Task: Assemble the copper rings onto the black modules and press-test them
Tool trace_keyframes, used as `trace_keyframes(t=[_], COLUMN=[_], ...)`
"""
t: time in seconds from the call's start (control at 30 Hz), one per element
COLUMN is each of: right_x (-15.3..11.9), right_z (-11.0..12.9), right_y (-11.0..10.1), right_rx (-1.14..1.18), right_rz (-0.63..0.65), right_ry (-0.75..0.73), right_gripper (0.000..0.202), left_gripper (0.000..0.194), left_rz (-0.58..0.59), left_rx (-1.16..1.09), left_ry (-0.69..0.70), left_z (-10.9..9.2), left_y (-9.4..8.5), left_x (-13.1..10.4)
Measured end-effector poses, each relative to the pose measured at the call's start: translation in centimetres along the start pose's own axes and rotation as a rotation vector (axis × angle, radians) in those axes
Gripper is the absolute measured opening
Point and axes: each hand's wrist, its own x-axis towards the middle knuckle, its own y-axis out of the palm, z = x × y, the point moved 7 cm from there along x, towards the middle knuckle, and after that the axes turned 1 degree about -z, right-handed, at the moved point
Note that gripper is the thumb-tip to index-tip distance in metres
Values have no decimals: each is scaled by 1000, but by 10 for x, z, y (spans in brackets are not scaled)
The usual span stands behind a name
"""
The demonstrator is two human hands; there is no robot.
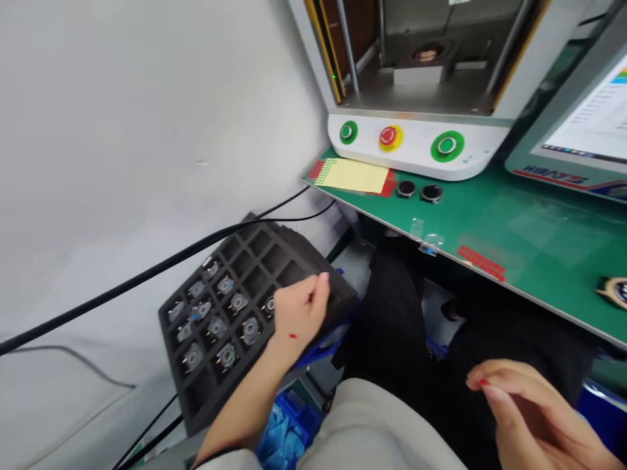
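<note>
My left hand (301, 313) is curled closed over the right side of a black foam tray (189, 395), its palm side hidden. A tiny red piece (292, 336) lies on that wrist. In the tray's square pockets sit several round watch-like parts (226, 356), some with clear film. My right hand (543, 408) is at the lower right, in front of my dark trousers. Its thumb and forefinger pinch a small red piece (483, 382). Two dark round watch cases (432, 193) lie side by side on the green bench (529, 228), away from both hands.
A press machine with two green buttons (447, 145) and a red stop button (389, 136) stands behind the bench edge. A yellow note pad (353, 175), red strips (482, 262) and a gold watch part (616, 290) lie there. A monitor (582, 130) is right. Black cables (161, 267) cross left.
</note>
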Motion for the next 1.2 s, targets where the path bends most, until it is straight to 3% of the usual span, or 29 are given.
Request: trace_keyframes(t=[0.13,0.23,0.3,0.47,0.57,0.7,0.8,0.93,1.03,1.2], right_x=[-1,1,3,5,1,-2,1,3,4,14], right_z=[-14,-15,-10,4,1,-3,0,7,9,2], right_y=[-2,2,6,10,8,5,11,18,18,10], right_rx=[26,8,7,3,0,-2,11,100,142,120], right_rz=[107,182,208,202,248,221,180,137,64,-173], right_ry=[-60,-97,-116,-134,-127,-116,-92,-118,-103,10], right_gripper=[5,7,10,9,9,10,10,15,16,13], left_gripper=[37,22,14,30,31,15,20,15,13,16], left_rz=[152,347,431,482,474,397,249,123,112,210], left_rx=[214,256,267,316,335,325,282,-162,-487,-826], left_ry=[-219,-288,-303,-309,-301,-317,-284,-51,72,270], left_z=[89,128,138,133,132,133,108,25,-36,-107], left_y=[-27,-27,-22,-11,-11,-21,-28,-10,9,32], left_x=[1,-9,-17,-31,-31,-23,-18,-20,-28,-41])
